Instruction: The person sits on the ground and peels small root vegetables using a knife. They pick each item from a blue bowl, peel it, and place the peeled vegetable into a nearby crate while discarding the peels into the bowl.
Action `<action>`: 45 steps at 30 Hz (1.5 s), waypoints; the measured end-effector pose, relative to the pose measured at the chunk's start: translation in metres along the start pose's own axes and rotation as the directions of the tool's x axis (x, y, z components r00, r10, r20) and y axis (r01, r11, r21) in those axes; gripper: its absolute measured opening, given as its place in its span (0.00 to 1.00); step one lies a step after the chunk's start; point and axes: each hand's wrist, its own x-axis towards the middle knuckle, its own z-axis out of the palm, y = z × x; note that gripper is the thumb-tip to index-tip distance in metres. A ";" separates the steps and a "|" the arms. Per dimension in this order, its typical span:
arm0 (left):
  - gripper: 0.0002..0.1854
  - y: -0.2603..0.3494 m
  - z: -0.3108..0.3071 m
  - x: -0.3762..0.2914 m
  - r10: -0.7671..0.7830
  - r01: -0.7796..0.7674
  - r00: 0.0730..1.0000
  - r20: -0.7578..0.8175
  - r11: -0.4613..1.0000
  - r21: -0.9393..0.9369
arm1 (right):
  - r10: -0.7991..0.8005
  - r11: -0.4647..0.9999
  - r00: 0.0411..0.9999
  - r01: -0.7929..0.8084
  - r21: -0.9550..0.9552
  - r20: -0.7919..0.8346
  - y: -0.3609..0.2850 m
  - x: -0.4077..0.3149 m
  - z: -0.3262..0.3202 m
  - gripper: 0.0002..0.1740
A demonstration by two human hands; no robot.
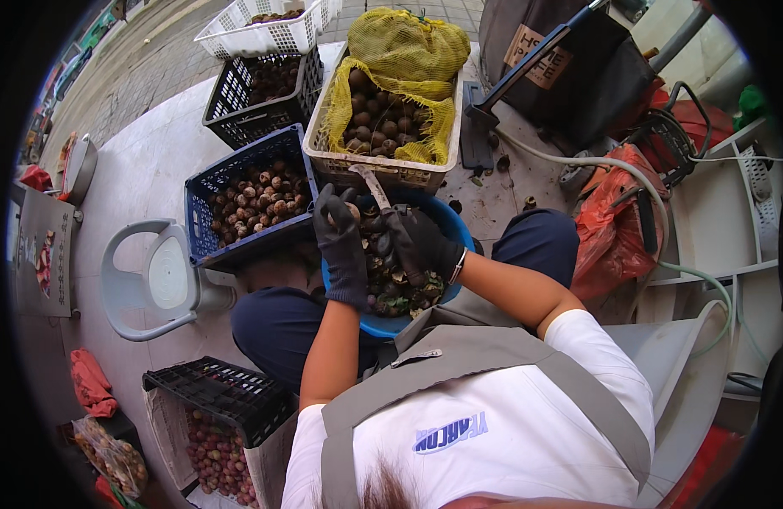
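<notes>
My left hand (340,248), in a black glove, is closed around a pale brown round nut (352,211), which is partly hidden by the fingers. My right hand (422,240), also gloved, grips a knife (372,186) whose worn blade points up and away, just beside the left fingers. Both hands are over a blue plastic basin (377,326) between my knees. Dark husk pieces and some green scraps (401,299) lie in it. Beyond the basin, a white crate (379,167) holds dark round nuts (385,127) inside an open yellow mesh bag (407,48).
At the left stand a blue crate (197,191) of brown walnuts (258,203), a black crate (239,124) and a grey plastic stool (165,267). A black crate (220,388) covers reddish fruit (220,455). A hose (576,159) and red plastic bag (614,229) are at right.
</notes>
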 end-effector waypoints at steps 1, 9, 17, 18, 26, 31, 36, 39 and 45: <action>0.30 -0.005 -0.007 0.001 -0.199 0.208 0.977 0.080 0.970 -0.128 | -0.157 0.954 0.987 0.141 -0.265 -0.042 0.005 -0.001 -0.002 0.11; 0.35 0.002 0.005 -0.022 -0.378 0.458 0.886 0.270 0.807 -0.373 | -0.447 0.450 0.886 0.341 -0.826 0.123 0.029 -0.003 -0.011 0.10; 0.22 -0.030 -0.007 -0.029 -0.215 0.181 0.962 0.168 0.964 0.197 | -0.273 0.457 0.947 0.284 -0.843 0.171 0.042 -0.012 -0.005 0.16; 0.22 -0.027 -0.004 -0.031 -0.219 0.182 0.966 0.138 0.955 0.236 | -0.274 0.469 0.946 0.290 -0.834 0.175 0.041 -0.013 -0.006 0.16; 0.21 0.030 0.014 -0.028 -0.587 0.532 0.768 0.256 0.807 0.256 | -0.208 0.380 0.967 0.216 -0.900 0.145 0.039 -0.004 -0.035 0.14; 0.22 -0.010 -0.017 -0.015 -0.195 0.078 0.870 0.452 0.961 0.266 | -0.332 0.573 0.943 0.210 -0.792 0.009 0.036 0.004 -0.039 0.14; 0.26 -0.009 -0.016 -0.003 -0.579 0.762 0.644 0.499 0.429 -0.486 | -0.435 0.386 0.865 0.430 -0.816 0.250 0.070 0.005 -0.024 0.15; 0.29 -0.023 -0.031 0.006 -0.512 0.838 0.511 0.690 0.121 -0.531 | -0.187 0.461 0.965 0.251 -0.851 0.183 0.050 0.003 -0.009 0.13; 0.27 -0.015 -0.017 0.000 -0.484 0.828 0.561 0.672 0.324 -0.458 | -0.368 0.597 0.924 0.320 -0.736 0.104 0.040 -0.005 -0.004 0.12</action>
